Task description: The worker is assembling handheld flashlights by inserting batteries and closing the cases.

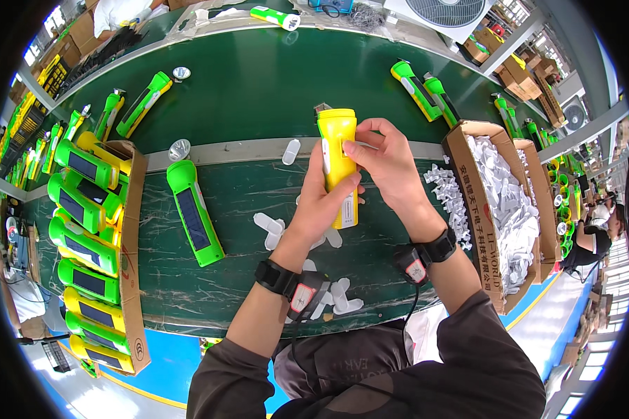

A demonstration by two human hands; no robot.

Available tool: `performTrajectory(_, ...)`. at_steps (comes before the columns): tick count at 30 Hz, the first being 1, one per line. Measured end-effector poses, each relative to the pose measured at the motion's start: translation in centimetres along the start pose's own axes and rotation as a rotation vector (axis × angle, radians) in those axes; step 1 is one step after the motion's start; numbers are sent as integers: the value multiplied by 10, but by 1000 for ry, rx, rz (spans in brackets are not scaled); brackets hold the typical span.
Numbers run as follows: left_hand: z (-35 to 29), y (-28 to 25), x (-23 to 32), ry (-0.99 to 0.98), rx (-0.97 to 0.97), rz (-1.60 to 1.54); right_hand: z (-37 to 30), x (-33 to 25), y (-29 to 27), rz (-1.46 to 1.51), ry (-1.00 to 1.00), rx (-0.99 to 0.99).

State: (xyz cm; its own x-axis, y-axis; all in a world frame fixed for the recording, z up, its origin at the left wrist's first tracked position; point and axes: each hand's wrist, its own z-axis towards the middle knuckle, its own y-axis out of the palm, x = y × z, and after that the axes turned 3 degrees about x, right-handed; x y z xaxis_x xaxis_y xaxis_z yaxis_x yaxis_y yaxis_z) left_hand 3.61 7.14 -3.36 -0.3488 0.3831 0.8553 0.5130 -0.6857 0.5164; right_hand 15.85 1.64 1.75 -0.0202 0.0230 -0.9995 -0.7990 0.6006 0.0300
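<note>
Head view: yellow flashlight (338,166) gripped two-handed

Left hand (316,198) grasped its lower body; right hand (390,162) held the upper right, thumb on it. Head end stuck out past the grip, tail on the near side. Green flashlight (194,215) lay left of grip, carton (472,199) right.

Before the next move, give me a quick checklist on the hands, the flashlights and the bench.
1. Left hand holding the yellow flashlight: ok.
2. Right hand at the yellow flashlight, thumb on its front: ok.
3. Anything seated under that thumb: cannot tell, the thumb covers the spot.
4. Green flashlight lying apart from both hands: ok.
5. Bench free of loose white pieces: not ok, several lie near the left forearm.
6. White parts available in the right-side carton: ok.
</note>
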Motion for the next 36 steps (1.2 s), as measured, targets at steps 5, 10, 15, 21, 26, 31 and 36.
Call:
performTrajectory(5, 2, -2, -3, 27, 8, 1, 1, 5, 6, 14, 7, -29)
performTrajectory(10, 1, 1, 1, 44, -5, 36, 0, 5, 8, -51, 0, -23)
performTrajectory(15, -2, 1, 2, 53, 82, -46, -17, 19, 7, 30, 90, 8)
performTrajectory(21, 4, -5, 3, 45, 111, -143, -50, -1, -21, 352, 453, -395)
performTrajectory(26, 4, -3, 3, -26, 39, -242, -44, 10, -31, 618, 570, -511)
performTrajectory(31, 9, -6, -11, -48, 9, -177, -35, 1, -42, 499, 558, -365)
performTrajectory(36, 8, -10, -6, -161, -10, -265, 27, 14, -84, -514, -132, 156)
